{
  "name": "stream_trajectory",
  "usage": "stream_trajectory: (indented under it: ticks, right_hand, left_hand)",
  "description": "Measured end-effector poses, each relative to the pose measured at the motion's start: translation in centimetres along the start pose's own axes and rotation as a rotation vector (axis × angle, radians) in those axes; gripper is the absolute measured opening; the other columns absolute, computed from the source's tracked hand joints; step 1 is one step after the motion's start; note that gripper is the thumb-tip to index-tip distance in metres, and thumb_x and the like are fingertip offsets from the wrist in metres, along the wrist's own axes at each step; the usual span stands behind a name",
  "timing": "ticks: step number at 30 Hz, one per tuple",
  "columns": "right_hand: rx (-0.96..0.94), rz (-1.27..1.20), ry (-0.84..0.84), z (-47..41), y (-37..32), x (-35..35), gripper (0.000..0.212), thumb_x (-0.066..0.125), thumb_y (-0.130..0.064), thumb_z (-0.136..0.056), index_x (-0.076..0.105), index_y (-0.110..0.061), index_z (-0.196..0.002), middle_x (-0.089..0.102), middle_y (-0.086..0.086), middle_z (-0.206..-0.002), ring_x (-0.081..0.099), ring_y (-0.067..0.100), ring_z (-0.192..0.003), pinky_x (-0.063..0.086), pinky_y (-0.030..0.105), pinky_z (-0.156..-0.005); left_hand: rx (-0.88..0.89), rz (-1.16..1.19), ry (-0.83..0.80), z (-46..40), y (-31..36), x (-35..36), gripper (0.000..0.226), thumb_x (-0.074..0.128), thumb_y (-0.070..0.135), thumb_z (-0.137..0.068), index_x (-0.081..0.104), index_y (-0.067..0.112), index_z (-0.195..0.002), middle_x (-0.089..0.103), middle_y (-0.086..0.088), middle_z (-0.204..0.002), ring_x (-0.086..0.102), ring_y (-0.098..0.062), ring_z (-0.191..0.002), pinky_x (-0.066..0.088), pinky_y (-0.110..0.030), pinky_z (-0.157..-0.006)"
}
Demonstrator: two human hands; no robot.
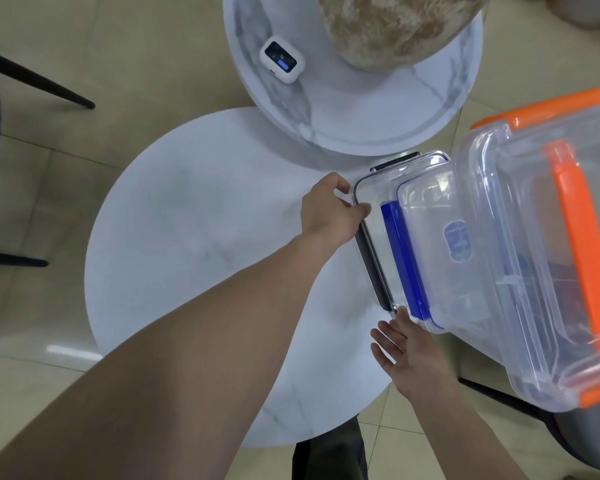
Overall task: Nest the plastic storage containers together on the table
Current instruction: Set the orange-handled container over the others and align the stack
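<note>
our left hand (329,211) grips the black-clipped container's (374,216) rim at the tabletop's (194,237) right edge to steady it; our right hand (407,355) is open beside it

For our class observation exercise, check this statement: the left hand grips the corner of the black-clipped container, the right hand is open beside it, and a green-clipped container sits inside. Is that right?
Not quite. The head view shows the container inside has blue clips, not green. The rest stands: the left hand grips the corner of the black-clipped container, and the right hand is open beside it.
</note>
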State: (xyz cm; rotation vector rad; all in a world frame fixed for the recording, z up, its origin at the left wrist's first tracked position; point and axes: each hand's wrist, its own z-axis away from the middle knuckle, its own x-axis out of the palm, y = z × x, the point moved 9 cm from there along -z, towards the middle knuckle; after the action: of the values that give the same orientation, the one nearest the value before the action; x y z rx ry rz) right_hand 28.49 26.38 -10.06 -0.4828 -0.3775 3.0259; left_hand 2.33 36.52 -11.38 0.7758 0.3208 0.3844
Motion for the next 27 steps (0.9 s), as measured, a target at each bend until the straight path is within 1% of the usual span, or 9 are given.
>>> stream_trajectory:
  ticks: [4,8,11,15,18,22,24,27]
  right_hand:
    - [-0.001,0.007,-0.011,0.05,-0.45,0.26,0.042,0.065,-0.034,-0.091,0.061,-0.004,-0.120,0.068,0.013,-0.114,0.068,0.026,-0.097,0.052,0.043,-0.089]
    - [-0.008,0.006,-0.009,0.08,-0.73,0.45,0.044,0.065,-0.034,-0.091,0.059,-0.004,-0.123,0.068,0.014,-0.116,0.068,0.027,-0.098,0.053,0.044,-0.090]
    - [-0.010,0.011,-0.007,0.05,-0.77,0.53,0.045,0.064,-0.034,-0.091,0.058,-0.004,-0.125,0.068,0.014,-0.118,0.067,0.028,-0.100,0.053,0.045,-0.091]
    - [-0.011,0.015,-0.009,0.00,-0.75,0.58,0.044,0.064,-0.034,-0.091,0.058,-0.005,-0.124,0.068,0.014,-0.117,0.067,0.029,-0.099,0.053,0.045,-0.092]
    - [-0.012,0.020,-0.011,-0.12,-0.79,0.48,0.039,0.064,-0.033,-0.092,0.061,-0.004,-0.118,0.069,0.014,-0.114,0.069,0.027,-0.096,0.053,0.044,-0.090]
    - [-0.011,0.026,-0.013,-0.28,-0.79,0.33,0.034,0.065,-0.034,-0.092,0.062,-0.005,-0.109,0.070,0.013,-0.110,0.069,0.026,-0.096,0.053,0.044,-0.091]
    - [-0.011,0.021,-0.015,-0.28,-0.77,0.29,0.034,0.065,-0.034,-0.091,0.062,-0.005,-0.110,0.070,0.013,-0.109,0.069,0.026,-0.096,0.053,0.044,-0.091]
    - [-0.014,0.015,-0.020,-0.18,-0.76,0.35,0.037,0.065,-0.034,-0.091,0.061,-0.005,-0.114,0.070,0.013,-0.110,0.069,0.027,-0.096,0.053,0.044,-0.090]
  left_hand:
    - [-0.001,0.001,0.000,-0.32,0.48,0.06,0.031,0.084,0.021,-0.079,0.056,0.022,-0.093,0.075,-0.009,-0.087,0.075,-0.029,-0.075,0.049,-0.024,-0.055]
    - [0.003,-0.003,-0.004,-0.54,0.78,0.03,0.032,0.084,0.020,-0.078,0.056,0.022,-0.093,0.075,-0.010,-0.089,0.075,-0.030,-0.078,0.054,-0.028,-0.061]
    - [0.002,-0.014,-0.009,-0.65,0.81,0.07,0.032,0.085,0.021,-0.078,0.057,0.022,-0.094,0.075,-0.009,-0.087,0.076,-0.030,-0.076,0.053,-0.026,-0.058]
    - [-0.003,-0.018,-0.010,-0.68,0.77,0.05,0.032,0.085,0.023,-0.077,0.056,0.024,-0.092,0.074,-0.005,-0.082,0.076,-0.028,-0.075,0.055,-0.028,-0.060]
    - [-0.012,-0.001,-0.002,-0.62,0.66,0.01,0.033,0.085,0.022,-0.076,0.053,0.030,-0.084,0.073,0.000,-0.075,0.076,-0.028,-0.072,0.050,-0.024,-0.055]
    - [-0.014,0.003,0.007,-0.66,0.59,-0.02,0.034,0.085,0.023,-0.076,0.053,0.031,-0.081,0.073,0.000,-0.075,0.076,-0.027,-0.073,0.052,-0.026,-0.058]
    - [-0.016,-0.001,0.008,-0.68,0.55,0.01,0.034,0.085,0.023,-0.076,0.053,0.030,-0.082,0.074,-0.001,-0.077,0.076,-0.026,-0.073,0.053,-0.027,-0.059]
    - [-0.017,-0.005,0.008,-0.71,0.49,0.12,0.032,0.084,0.021,-0.077,0.053,0.029,-0.086,0.072,-0.001,-0.075,0.072,-0.023,-0.066,0.052,-0.026,-0.058]
